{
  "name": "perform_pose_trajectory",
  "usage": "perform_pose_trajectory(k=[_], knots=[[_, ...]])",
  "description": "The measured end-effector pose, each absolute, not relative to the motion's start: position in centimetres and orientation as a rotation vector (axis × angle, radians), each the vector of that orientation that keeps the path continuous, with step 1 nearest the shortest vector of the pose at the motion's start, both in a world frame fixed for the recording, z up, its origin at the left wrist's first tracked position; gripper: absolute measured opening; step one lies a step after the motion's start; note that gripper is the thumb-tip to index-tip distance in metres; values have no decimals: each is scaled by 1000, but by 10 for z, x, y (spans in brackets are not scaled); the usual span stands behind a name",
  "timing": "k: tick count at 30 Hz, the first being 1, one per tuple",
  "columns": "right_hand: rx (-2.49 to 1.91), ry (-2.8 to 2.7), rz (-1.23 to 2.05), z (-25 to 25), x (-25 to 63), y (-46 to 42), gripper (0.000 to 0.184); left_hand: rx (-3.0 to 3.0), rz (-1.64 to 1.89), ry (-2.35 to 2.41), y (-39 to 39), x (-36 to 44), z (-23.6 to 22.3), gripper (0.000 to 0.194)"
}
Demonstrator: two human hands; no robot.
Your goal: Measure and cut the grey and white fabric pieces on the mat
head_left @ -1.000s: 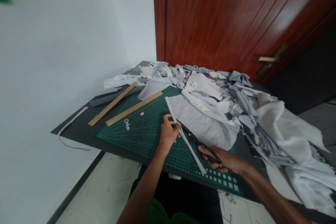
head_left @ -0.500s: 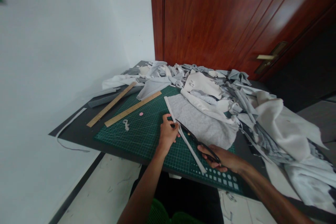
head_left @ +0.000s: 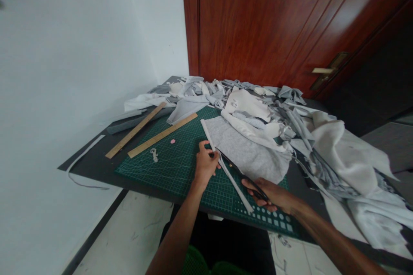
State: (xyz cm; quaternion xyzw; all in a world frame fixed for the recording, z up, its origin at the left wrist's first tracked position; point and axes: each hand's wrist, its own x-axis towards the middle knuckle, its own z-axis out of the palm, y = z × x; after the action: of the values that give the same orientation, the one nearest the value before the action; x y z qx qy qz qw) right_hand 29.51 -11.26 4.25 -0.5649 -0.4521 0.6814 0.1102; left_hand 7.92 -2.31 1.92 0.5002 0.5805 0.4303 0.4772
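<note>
Grey fleece panel (head_left: 243,150) sits on the green cutting mat (head_left: 167,167), a heap of cut scraps (head_left: 254,103) already piled beyond it. Left hand (head_left: 204,165) pinches a white fabric strip (head_left: 234,184) against the mat; right hand (head_left: 267,195) grips black scissors (head_left: 234,167), blades right beside the strip, whose length looks uncut.

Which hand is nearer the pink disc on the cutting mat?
Left. The left hand sits right of the pink disc; the right hand lies much farther right, beyond the white strip.
</note>
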Motion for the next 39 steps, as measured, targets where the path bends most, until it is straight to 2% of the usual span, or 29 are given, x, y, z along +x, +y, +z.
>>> perform_pose_trajectory(k=[11,22,39], knots=[[-1681,-1233,2114,53,293,-113,67,1212,1060,1389,-22,77,17,50],[-1691,-1057,2270,49,278,-91,56,1176,1061,1409,-21,77,12,66],[-1590,-866,2314,44,257,-69,56,1123,1052,1373,-23,76,17,76]])
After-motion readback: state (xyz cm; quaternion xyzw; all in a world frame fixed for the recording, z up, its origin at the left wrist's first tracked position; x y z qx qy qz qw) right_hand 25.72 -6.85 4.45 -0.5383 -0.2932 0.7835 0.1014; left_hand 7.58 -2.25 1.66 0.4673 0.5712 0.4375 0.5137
